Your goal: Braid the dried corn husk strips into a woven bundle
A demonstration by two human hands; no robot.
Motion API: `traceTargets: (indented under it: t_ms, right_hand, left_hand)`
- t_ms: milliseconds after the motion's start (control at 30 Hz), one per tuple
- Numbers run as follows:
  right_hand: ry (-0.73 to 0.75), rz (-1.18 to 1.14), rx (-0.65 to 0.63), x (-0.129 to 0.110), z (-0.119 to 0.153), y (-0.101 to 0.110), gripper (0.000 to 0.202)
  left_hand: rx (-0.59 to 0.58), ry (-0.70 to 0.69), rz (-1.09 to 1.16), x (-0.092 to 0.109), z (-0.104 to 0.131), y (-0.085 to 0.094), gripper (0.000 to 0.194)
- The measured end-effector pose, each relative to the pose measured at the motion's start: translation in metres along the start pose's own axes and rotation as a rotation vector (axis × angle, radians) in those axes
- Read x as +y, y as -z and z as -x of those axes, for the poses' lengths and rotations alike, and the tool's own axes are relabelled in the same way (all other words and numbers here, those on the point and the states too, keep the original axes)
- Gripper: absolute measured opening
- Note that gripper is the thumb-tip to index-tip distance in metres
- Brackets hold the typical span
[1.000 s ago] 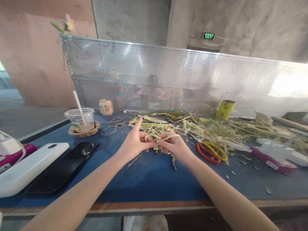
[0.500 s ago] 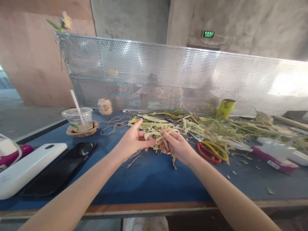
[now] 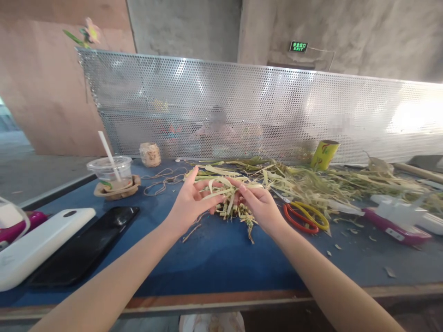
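Between my hands curls a pale green leaf strip, bent into a loop. My left hand pinches its left side, with the thumb and fingertips closed on it. On the other side, my right hand grips the strip between thumb and forefinger; its remaining fingers are partly hidden. Just behind and below the fingers lies a heap of dried plant strips with ragged cut ends. Scissors with one red and one yellow handle rest to the right of my right hand.
On the blue table at left are a black phone, a white power bank and a lidded plastic cup with a straw. Behind stand a jar, a yellow tube and a perforated metal screen. A power strip lies right.
My right fingers have shifted slightly up and left along the leaf strip, and its loop stands higher. My left hand keeps its pinch. The view has tilted slightly.
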State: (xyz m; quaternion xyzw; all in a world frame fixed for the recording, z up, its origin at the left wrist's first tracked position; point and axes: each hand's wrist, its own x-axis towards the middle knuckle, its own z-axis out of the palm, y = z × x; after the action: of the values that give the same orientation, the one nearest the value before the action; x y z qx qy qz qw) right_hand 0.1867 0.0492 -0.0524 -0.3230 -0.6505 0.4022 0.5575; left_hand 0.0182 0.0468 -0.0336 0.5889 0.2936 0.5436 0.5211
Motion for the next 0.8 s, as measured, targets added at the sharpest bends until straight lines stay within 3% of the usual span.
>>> traceTargets:
  t_ms: [133, 333, 433, 600, 800]
  right_hand:
    - [0.009, -0.01, -0.036, -0.005, 0.002, 0.0, 0.035]
    - [-0.03, -0.096, -0.096, -0.008, 0.006, -0.003, 0.035]
    - [-0.05, -0.142, -0.121, -0.009, 0.008, -0.007, 0.026]
    - [-0.04, -0.096, -0.111, -0.007, 0.008, -0.011, 0.045]
    - [0.037, 0.086, -0.09, -0.006, 0.008, -0.01, 0.042]
  left_hand:
    - [-0.057, -0.013, -0.058, 0.005, 0.003, -0.001, 0.108]
    - [-0.015, -0.184, -0.11, 0.006, 0.009, -0.004, 0.105]
    - [-0.061, -0.171, -0.078, 0.003, 0.01, -0.005, 0.108]
    - [-0.036, -0.128, -0.108, 0.001, 0.012, -0.007, 0.105]
    - [-0.011, -0.117, -0.203, 0.0, 0.01, -0.005, 0.095]
